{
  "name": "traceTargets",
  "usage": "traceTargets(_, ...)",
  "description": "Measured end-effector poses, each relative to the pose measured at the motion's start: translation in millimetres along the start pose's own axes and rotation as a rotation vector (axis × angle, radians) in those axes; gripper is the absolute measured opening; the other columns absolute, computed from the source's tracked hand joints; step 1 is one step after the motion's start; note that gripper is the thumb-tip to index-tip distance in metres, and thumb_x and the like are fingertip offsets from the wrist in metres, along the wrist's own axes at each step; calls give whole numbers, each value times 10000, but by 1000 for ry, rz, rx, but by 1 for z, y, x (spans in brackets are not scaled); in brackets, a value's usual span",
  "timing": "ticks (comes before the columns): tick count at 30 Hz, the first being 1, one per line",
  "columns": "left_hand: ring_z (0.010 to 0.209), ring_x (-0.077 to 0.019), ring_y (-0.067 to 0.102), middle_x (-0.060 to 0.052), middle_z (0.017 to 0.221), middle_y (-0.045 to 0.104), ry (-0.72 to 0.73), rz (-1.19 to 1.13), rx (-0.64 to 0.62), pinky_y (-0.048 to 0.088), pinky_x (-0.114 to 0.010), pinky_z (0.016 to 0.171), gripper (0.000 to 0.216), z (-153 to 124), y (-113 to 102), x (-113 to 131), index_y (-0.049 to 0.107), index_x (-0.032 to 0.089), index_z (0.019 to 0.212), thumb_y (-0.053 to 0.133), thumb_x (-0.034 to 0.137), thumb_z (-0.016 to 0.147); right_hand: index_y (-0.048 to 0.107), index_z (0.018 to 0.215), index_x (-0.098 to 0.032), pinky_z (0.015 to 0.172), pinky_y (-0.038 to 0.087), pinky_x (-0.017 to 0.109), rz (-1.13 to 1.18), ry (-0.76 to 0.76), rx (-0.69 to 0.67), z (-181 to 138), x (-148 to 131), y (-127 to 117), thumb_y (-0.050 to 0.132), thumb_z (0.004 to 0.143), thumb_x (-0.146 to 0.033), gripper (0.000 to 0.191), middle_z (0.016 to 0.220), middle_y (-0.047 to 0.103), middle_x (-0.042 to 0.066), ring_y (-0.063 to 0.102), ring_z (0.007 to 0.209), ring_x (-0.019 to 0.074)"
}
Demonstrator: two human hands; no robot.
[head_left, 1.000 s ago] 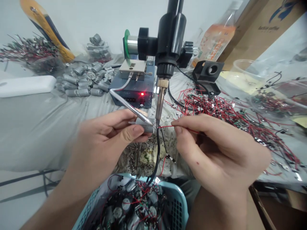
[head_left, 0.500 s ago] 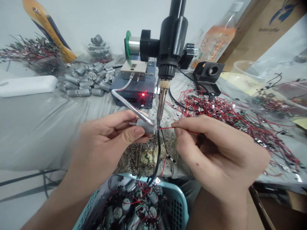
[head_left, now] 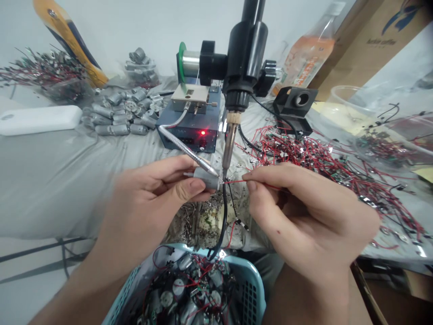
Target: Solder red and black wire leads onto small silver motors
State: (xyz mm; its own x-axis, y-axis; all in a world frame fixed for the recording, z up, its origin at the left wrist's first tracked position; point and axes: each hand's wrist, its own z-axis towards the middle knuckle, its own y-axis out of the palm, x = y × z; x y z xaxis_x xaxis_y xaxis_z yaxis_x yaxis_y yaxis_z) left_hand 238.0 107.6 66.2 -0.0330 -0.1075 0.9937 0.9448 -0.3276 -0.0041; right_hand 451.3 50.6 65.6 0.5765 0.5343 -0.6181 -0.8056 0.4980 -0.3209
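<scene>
The small silver DC motor [head_left: 206, 178] sits between my hands, its far end right under the tip of the soldering iron [head_left: 229, 144]. My left hand [head_left: 149, 203] is closed around the motor, and a slim metal probe [head_left: 184, 150] on a flexible neck lies along its top. My right hand [head_left: 304, 212] pinches a red wire [head_left: 257, 182] narrowly between thumb and fingers, its end at the motor. The grey-sheeted desk [head_left: 50, 189] carries a tangle of red wires [head_left: 304, 155] and a pile of motors [head_left: 115, 115]; a blue plastic basket [head_left: 250, 289] of wired motors sits just below my hands.
</scene>
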Motion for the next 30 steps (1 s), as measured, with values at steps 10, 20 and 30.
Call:
traceTargets(10,965,-107,911,73,1115,944,-6,0,9,693,-85,874,129,-1,-1,0,971,397,1143,923,319,1051,793,948,-233,559,494,291,0,-4,-11,3,-1,1,724,999,-75,179,718,667,-41,559,573,89)
traceTargets(20,797,-171,923,29,982,946,-7,150,113,688,-103,707,155,-3,-4,0,980,351,1086,967,464,980,769,972,-245,535,468,339,8,10,-48,2,-2,-1,710,999,-55,200,714,631,-33,540,568,119)
traceTargets(30,723,-136,893,52,841,914,37,205,74,639,-72,648,101,-4,-5,5,967,358,999,898,427,1025,758,959,-227,539,453,301,-4,-9,-43,2,0,-1,713,994,-60,177,724,615,-43,535,590,98)
